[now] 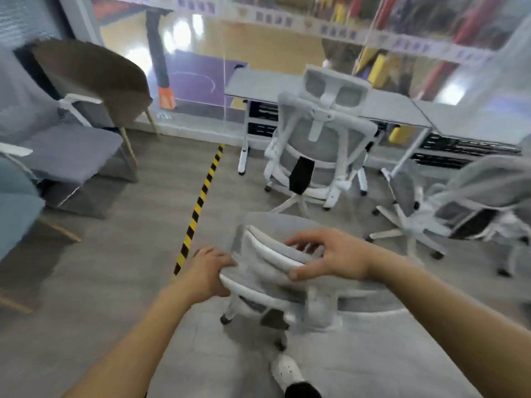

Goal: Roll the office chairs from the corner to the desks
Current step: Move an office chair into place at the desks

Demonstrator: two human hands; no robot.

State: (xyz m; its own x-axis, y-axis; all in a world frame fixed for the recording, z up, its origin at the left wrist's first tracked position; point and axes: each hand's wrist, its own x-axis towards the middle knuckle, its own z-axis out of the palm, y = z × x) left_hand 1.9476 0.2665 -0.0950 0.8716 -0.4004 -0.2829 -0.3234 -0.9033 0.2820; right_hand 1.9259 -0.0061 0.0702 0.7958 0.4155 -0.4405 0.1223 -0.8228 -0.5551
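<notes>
No readable writing or brand marks anywhere, frame is motion-blurred

Near chair (270, 262): grey mesh back, white plastic frame with curved white ribs, white star base on dark casters. It stands on the grey floor (115, 282) right in front of the person, well short of the desks, just right of the yellow-black tape line (201, 202)

Left hand (211, 272): fingers curled round the left edge of the near chair's backrest frame, gripping it
Right hand (330, 258): fingers spread and half open, fingertips draped over the top of the backrest, thumb against the white rib; contact yes, a closed grip no

Second chair (319, 145): same grey/white model with headrest, back toward the camera, pushed up to the front edge of the left desk (258, 84)

Third chair (448, 214): same type, turned sideways, near the front edge of the right desk (471, 122), heavily blurred

Desks are grey-topped with white legs, set end to end along the glass wall

A white shoe (287, 372) shows at the bottom of the view, behind the near chair's base
</notes>
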